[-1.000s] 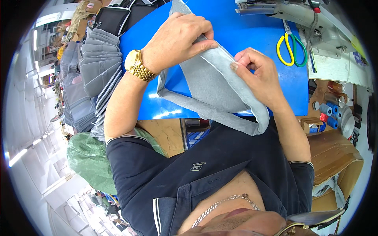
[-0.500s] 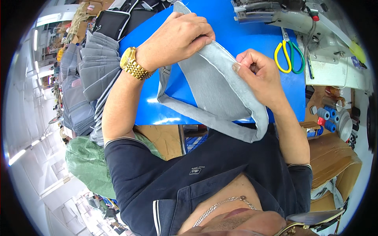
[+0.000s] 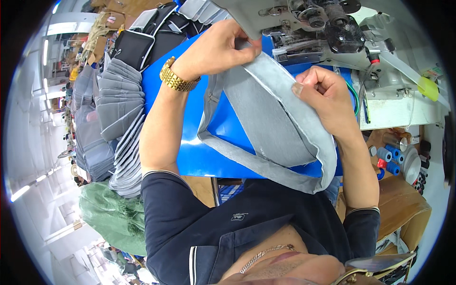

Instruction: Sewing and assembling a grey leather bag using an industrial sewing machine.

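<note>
I hold a grey fabric piece (image 3: 261, 118), a flat panel with a long band along its edge, over the blue work surface (image 3: 192, 128). My left hand (image 3: 225, 50), with a gold watch (image 3: 178, 76) at its wrist, is closed on the upper end of the band. Between thumb and fingers my right hand (image 3: 325, 97) pinches the band's edge farther right, so that stretch lies taut between both hands. The rest of the band loops down near my chest and back up on the left. Just beyond the hands is a sewing machine (image 3: 327, 31).
Fanned stacks of grey fabric pieces (image 3: 118, 97) lie on the left, with black pieces (image 3: 135, 45) behind. A green scissor handle (image 3: 355, 97) shows partly beside my right hand. Thread spools (image 3: 394, 154) and a cardboard box (image 3: 403, 194) stand at the right; a green sack (image 3: 111, 216) is lower left.
The view has shifted, bringing more of the sewing machine in. Both hands appear farther right, still gripping the fabric, and more of the panel shows. The scissors are now mostly covered.
</note>
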`<state>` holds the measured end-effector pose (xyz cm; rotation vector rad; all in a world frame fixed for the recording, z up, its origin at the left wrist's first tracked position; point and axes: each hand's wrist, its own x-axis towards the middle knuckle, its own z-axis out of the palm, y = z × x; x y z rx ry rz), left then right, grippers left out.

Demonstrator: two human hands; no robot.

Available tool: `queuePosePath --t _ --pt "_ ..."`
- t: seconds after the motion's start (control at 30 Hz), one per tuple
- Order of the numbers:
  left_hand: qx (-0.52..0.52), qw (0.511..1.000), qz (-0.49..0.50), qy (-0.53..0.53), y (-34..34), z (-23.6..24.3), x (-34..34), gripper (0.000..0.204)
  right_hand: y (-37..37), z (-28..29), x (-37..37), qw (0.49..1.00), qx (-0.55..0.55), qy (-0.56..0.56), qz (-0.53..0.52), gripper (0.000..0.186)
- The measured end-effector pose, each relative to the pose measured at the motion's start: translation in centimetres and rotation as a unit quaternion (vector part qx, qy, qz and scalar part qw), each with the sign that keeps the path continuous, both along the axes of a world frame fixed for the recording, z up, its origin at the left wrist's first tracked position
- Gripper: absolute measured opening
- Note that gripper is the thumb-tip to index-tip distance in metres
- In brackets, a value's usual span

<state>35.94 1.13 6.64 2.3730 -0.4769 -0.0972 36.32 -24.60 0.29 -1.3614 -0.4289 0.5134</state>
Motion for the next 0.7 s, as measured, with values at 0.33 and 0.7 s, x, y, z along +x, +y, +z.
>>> queuePosePath --t 0.33,0.7 --pt "0.054 0.993 -0.019 -0.106 0.4 -0.9 3.2 0.030 0.7 -0.4 1.1 0.999 0.026 0.007 -0.039 0.022" --pt "0.377 0.847 -0.087 -0.365 2.3 -2.1 4.6 0.031 2.2 -0.6 0.7 0.992 0.033 -0.011 -0.118 0.017"
